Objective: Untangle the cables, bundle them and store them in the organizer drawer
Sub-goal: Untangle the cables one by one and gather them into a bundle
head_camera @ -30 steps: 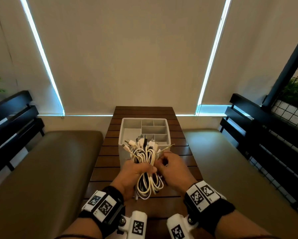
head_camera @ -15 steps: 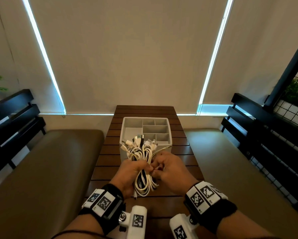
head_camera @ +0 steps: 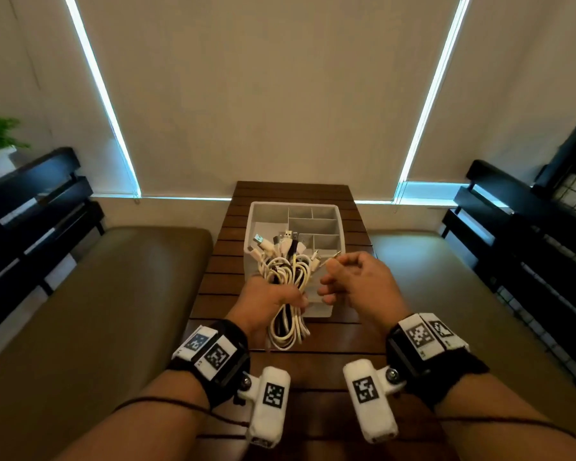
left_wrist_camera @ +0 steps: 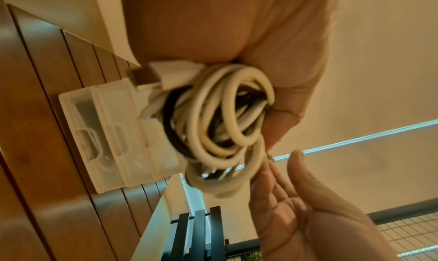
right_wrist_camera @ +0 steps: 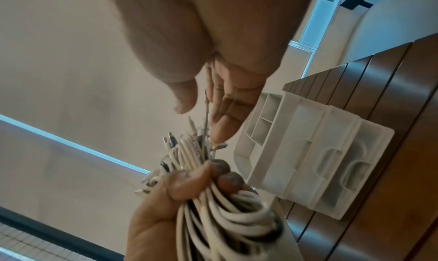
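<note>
My left hand (head_camera: 277, 296) grips the middle of a coiled bundle of white and black cables (head_camera: 288, 332), held upright in front of the white organizer (head_camera: 325, 212). Its plugs fan out at the top over the organizer's near edge. My right hand (head_camera: 332, 271) is just right of the bundle and pinches a thin cable end (head_camera: 336, 257) that leads back into the coils. In the right wrist view the thin cable end (right_wrist_camera: 206, 104) runs between my thumb and index finger above the bundle (right_wrist_camera: 227, 214). The left wrist view shows the coils (left_wrist_camera: 220, 119) end-on.
The organizer has several open compartments on top and drawers in its front face (right_wrist_camera: 331, 171). It stands on a narrow slatted wooden table (head_camera: 316, 344). Padded benches (head_camera: 97, 311) with dark rails flank the table, and blinds hang behind it.
My right hand has moved up and to the right, away from the middle of the bundle, drawing the thin cable end out. My left hand keeps its grip.
</note>
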